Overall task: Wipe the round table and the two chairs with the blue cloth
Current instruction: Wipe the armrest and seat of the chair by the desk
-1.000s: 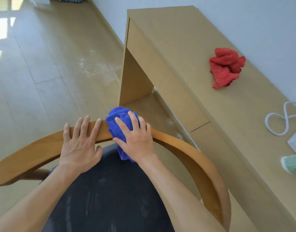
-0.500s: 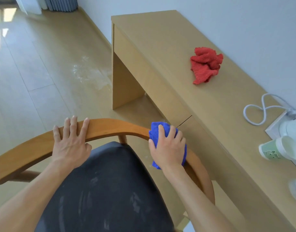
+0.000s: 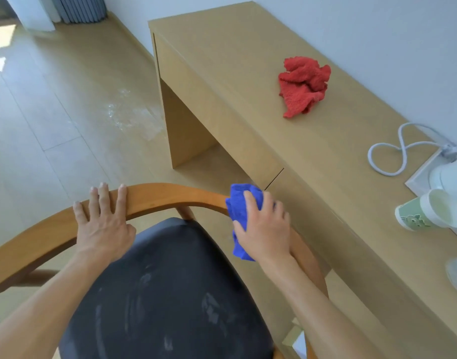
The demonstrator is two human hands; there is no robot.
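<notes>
Head view: mid-wipe on one chair (image 3: 155,200). Right hand (image 3: 263,226) presses the bunched blue cloth (image 3: 241,203) onto the curved wooden backrest at its right bend, fingers curled over it. Left hand (image 3: 103,224) lies flat on the rail further left, steadying, grasping nothing. Dark seat pad (image 3: 157,294) shows pale smears, so I judge it unwiped. Round table and second chair are out of view; can't tell their status. Paper cup (image 3: 426,211) lies on its side on the bench (image 3: 235,73) at right, apparently empty. Red cloth (image 3: 303,85) sits far on the bench.
</notes>
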